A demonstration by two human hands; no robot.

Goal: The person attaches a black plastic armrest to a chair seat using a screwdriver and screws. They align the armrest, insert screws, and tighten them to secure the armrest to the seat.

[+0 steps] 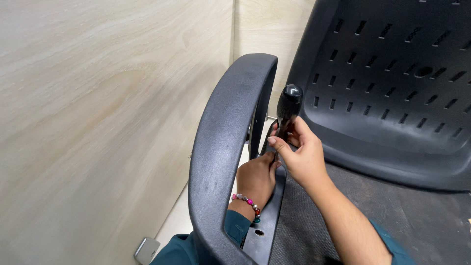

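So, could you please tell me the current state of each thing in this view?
Screwdriver: upright, black handle up, tip hidden between the hands.
Right hand: closed around the screwdriver just below the handle.
Left hand: reaching through the armrest, fingers at the tool's lower end.
Armrest: upright beside the seat.
Backrest: upright, perforated, bare.
Bracelet: on the left wrist.

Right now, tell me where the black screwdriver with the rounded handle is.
In the head view, the black screwdriver with the rounded handle stands upright at centre, held in the right hand, between the black plastic chair armrest and the perforated black backrest.
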